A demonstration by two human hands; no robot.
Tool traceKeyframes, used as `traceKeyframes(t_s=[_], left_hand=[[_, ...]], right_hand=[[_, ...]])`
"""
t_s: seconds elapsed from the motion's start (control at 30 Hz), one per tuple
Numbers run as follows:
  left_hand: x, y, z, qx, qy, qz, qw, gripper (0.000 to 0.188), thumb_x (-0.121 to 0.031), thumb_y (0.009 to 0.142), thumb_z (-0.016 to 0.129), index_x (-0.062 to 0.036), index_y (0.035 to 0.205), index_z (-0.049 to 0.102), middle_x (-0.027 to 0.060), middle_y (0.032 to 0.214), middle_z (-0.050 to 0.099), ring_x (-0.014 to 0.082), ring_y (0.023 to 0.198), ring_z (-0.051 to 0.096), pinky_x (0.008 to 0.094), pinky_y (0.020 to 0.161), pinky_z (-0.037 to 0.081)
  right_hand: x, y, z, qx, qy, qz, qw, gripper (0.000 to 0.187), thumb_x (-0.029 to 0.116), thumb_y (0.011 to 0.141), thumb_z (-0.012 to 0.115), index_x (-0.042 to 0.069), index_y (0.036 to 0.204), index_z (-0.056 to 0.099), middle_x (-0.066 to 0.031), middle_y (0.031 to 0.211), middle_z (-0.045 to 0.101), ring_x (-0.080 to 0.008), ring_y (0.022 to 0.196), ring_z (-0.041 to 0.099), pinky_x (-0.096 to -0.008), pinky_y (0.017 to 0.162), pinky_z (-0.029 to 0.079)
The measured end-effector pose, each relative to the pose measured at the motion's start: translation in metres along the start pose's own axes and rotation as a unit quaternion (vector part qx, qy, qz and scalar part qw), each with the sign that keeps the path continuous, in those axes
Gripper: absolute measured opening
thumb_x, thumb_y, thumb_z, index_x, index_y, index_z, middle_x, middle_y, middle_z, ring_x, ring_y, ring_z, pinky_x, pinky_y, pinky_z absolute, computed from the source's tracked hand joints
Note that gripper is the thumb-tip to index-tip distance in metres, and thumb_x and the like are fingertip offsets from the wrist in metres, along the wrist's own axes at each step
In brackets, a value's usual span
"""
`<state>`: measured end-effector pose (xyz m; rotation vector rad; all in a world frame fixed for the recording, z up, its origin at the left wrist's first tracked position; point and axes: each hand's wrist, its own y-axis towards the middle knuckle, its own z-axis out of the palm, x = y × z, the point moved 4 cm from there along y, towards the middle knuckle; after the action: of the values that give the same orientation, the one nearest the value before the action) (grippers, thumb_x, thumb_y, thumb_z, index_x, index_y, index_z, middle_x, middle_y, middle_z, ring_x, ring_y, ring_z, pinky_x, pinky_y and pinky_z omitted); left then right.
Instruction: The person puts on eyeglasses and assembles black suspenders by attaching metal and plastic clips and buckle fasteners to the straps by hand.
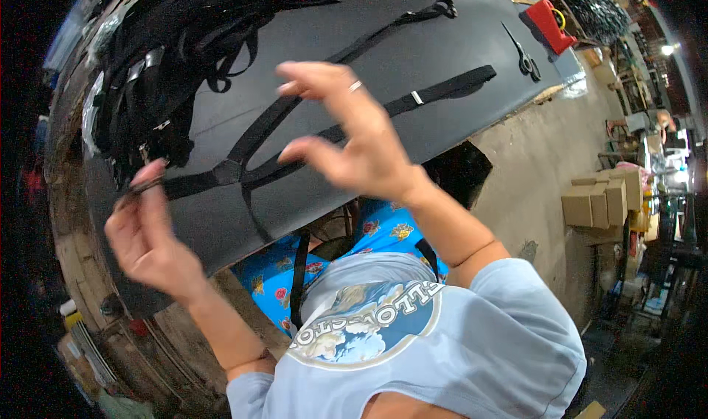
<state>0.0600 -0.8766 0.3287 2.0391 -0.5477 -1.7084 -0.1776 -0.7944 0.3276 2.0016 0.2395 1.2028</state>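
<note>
Black suspenders (pixel 227 172) stretch across the dark table (pixel 472 46) in front of you, with their left end in the grip of your left hand (pixel 156 253). Thumb and fingers pinch the strap there, somewhat blurred. Your right hand (pixel 365 142), with a ring on one finger, is released: thumb and fingers are spread apart over the two straps, holding nothing. Whether it touches them you cannot tell from this angle.

From the pinched end, the strap runs right to a small joining patch, where it splits in two. The upper branch reaches the far side of the table and ends in a loop; the lower one carries a silver slider (pixel 417 97) and ends in a fold. A narrow black strip (pixel 256 216) runs from near the patch toward your edge of the table.

Beyond your left hand lies a large heap of black straps (pixel 155 72). At the table's right end are black-handled scissors (pixel 523 59), near a red container (pixel 547 26). Farther right, cardboard boxes (pixel 601 201) are stacked.
</note>
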Motion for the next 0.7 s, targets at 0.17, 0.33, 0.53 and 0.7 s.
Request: traceKeyframes(t_s=[0.17, 0.33, 0.53, 0.7], left_hand=[[0.092, 0.006, -0.112, -0.156, -0.149, -0.181, 0.96, 0.042, -0.01, 0.091, 0.065, -0.0031, 0.13, 0.049, 0.0134, 0.121, 0.062, 0.0166, 0.109, 0.06, 0.03, 0.094, 0.046], [0.146, -0.035, -0.149, -0.073, 0.035, -0.355, 0.931, 0.046, -0.014, 0.088, 0.071, -0.0013, 0.128, 0.053, 0.01, 0.11, 0.064, 0.0155, 0.093, 0.061, 0.0293, 0.084, 0.048], [0.156, -0.047, -0.138, -0.096, 0.144, -0.22, 0.96, 0.046, -0.008, 0.086, 0.071, 0.0017, 0.127, 0.053, 0.0168, 0.122, 0.06, 0.0221, 0.112, 0.057, 0.0328, 0.098, 0.045], [0.08, -0.026, -0.05, -0.119, 0.422, 0.097, 0.893, 0.045, -0.009, 0.082, 0.074, -0.0032, 0.123, 0.057, 0.0129, 0.126, 0.056, 0.0254, 0.119, 0.05, 0.0402, 0.102, 0.04]], right_hand=[[-0.112, -0.042, -0.113, -0.01, -0.208, 0.262, 0.943, 0.019, 0.012, 0.075, 0.075, 0.004, 0.093, 0.073, -0.012, 0.089, 0.069, -0.0226, 0.083, 0.067, -0.0316, 0.076, 0.053], [-0.167, -0.08, -0.155, -0.005, -0.22, 0.321, 0.921, 0.013, 0.009, 0.083, 0.071, -0.001, 0.091, 0.073, -0.0063, 0.089, 0.069, -0.0119, 0.081, 0.065, -0.0245, 0.074, 0.05], [-0.157, -0.08, -0.163, -0.018, -0.175, 0.319, 0.931, 0.014, 0.01, 0.084, 0.071, 0.001, 0.095, 0.073, -0.0074, 0.091, 0.072, -0.0115, 0.083, 0.065, -0.0248, 0.076, 0.051], [-0.148, -0.086, -0.165, -0.009, -0.175, 0.276, 0.945, 0.013, 0.01, 0.084, 0.071, -0.001, 0.092, 0.071, -0.008, 0.086, 0.067, -0.0138, 0.081, 0.065, -0.0256, 0.074, 0.052]])
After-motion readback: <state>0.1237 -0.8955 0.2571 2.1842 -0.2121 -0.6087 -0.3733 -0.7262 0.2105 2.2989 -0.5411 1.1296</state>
